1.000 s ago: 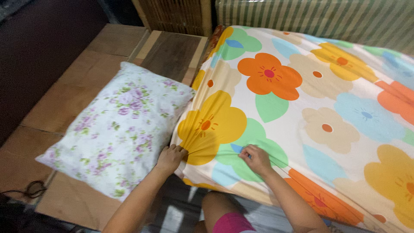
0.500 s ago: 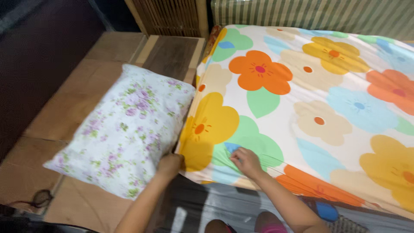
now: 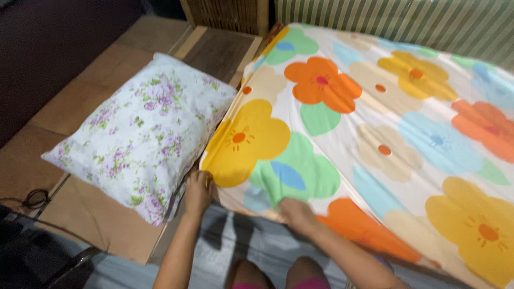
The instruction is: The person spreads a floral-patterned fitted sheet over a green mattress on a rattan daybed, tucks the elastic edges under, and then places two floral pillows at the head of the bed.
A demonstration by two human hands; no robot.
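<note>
You're working the near corner of the mattress (image 3: 375, 123), and the sheet (image 3: 342, 150) looks mostly on. The big flower print lies flat across the top with only a few soft creases near the corner. What seems left, as far as I can judge, is the corner itself and the near edge, where the fabric hangs loose over the side instead of being tucked under.

Your left hand (image 3: 198, 190) is at the mattress corner, fingers curled around the sheet edge just under the yellow flower, so it's closed on fabric. Your right hand (image 3: 295, 213) is a bit further along the same near edge, under the green flower. It's pressed to the sheet, but I can't tell if the fingers are pinching it or just pushing.

Around it: the pillow (image 3: 142, 136) sits right against the mattress's left side, touching it, and crowds the corner where your left hand is. Past the pillow there's bare wood platform (image 3: 59, 115), and a dark cable (image 3: 32, 199) loops at the platform's near left edge. A striped panel (image 3: 407, 21) runs behind the mattress's far side. Your knees (image 3: 273, 275) are close under the near edge.
</note>
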